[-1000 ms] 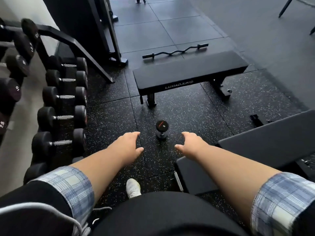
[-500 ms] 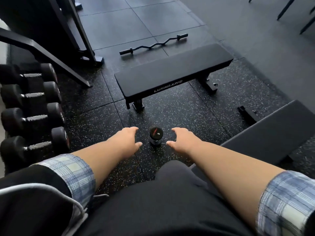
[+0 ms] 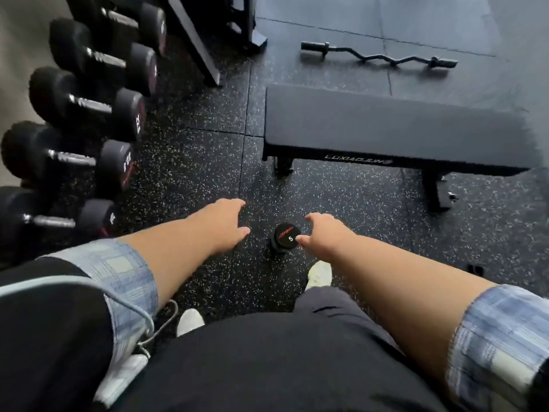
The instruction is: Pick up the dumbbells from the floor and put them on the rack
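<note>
the view has swung since half a second ago: the rack [image 3: 190,40] with its row of racked dumbbells [image 3: 89,105] now fills the left edge, and the flat bench [image 3: 386,126] sits upper right with the curl bar [image 3: 377,56] on the floor beyond it. the small dumbbell [image 3: 284,237] marked 5 stands on end on the speckled floor [image 3: 193,162], in front of the bench's near left corner. the right hand [image 3: 323,233] has closed in, open, thumb tip at the dumbbell's top edge. the left hand [image 3: 222,224] hovers open, apart from it. bare floor lies between dumbbell and rack; a shoe [image 3: 319,273] sits just below the dumbbell.
</note>
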### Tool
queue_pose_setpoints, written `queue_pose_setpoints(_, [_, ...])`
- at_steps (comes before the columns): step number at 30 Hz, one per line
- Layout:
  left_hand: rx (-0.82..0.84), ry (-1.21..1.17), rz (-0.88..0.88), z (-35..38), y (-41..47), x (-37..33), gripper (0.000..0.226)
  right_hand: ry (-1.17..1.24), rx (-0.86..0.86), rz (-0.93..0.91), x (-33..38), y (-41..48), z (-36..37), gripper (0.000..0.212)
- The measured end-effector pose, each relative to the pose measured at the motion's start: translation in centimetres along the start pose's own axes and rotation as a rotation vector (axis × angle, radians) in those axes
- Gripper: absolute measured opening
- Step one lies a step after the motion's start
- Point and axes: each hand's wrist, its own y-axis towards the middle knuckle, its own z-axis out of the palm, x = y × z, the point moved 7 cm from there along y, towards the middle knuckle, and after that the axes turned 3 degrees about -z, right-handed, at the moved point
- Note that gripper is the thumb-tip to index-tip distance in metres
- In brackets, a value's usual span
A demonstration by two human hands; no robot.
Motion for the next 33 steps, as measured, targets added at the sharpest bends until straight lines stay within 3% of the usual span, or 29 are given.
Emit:
queue_pose_setpoints(6, [0.05,-0.228,-0.249,9.6,8.7,-1.5,0.07,-0.087,0.127,-0.089,-5.3,12.1,1.9,0.059])
queue_pose_setpoints(12, [0.202,-0.29,-0.305,22.5,17.2,-2.5,0.071,-0.005,0.207,-0.01,-11.7,22.0,10.6,0.053])
queue_pose_setpoints(18, [0.192,-0.383,-0.343,34.1,26.6,-2.0,0.06,0.14,0.165,0.082,-17.0,30.6,21.3,0.068])
queue_pose_setpoints(22, [0.192,-0.469,-0.382,40.3,30.9,-1.3,0.073,0.172,0.155,0.147,-19.3,35.6,26.2,0.087])
queue_pose_setpoints(25, [0.197,-0.668,-0.439,44.1,33.5,-0.4,0.077,0.305,0.136,0.174,-20.3,39.0,29.1,0.095])
queue_pose_setpoints(27, [0.174,-0.935,-0.475,45.3,34.5,-0.1,0.069,0.39,0.122,0.164,-20.3,40.3,29.8,0.092])
queue_pose_setpoints(30, [0.152,-1.402,-0.57,46.3,36.1,-0.2,0.059,0.558,0.12,0.178,-20.0,41.5,30.6,0.073])
queue_pose_setpoints(33, [0.159,-1.514,-0.619,46.1,37.4,-0.1,0.041,0.574,0.154,0.205,-20.1,42.1,30.5,0.051])
